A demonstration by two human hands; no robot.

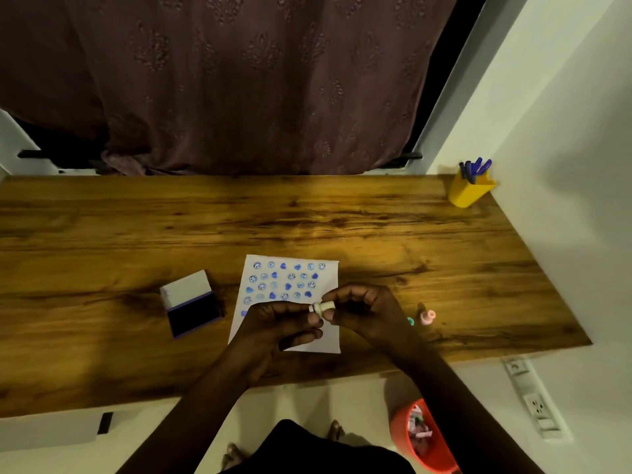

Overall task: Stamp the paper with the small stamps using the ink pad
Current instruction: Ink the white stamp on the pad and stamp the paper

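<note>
Small white stamp [323,308]: you hold it between both hands, just above the near right part of the paper [325,340]. It lies roughly sideways. Your right hand [367,311] pinches its right end, fingers closed around it. Your left hand [280,325] grips the left end, where a ring-like part sits, thumb and fingers closed on it. Whether that part is a cap, you cannot tell.

The paper lies flat on the wooden desk [307,217], near the front edge, a little right of centre. Blue prints [287,280] cover its far half in rough rows: round faces and hearts. Your hands hide part of the lower rows.

Left of the paper, apart from it, the ink pad [191,304] sits open, lid raised on the far side, dark pad facing up.

Right of your right hand, two more small stamps on the desk: a pink one [427,317] upright, and a teal one [410,321], mostly hidden behind your wrist.

Far right corner of the desk: a yellow cup [470,193] holding blue pens [475,169], next to the white wall.

Beyond the desk, a dark patterned curtain [222,80]. On the floor near right, a red bin [422,439] with scraps in it.
</note>
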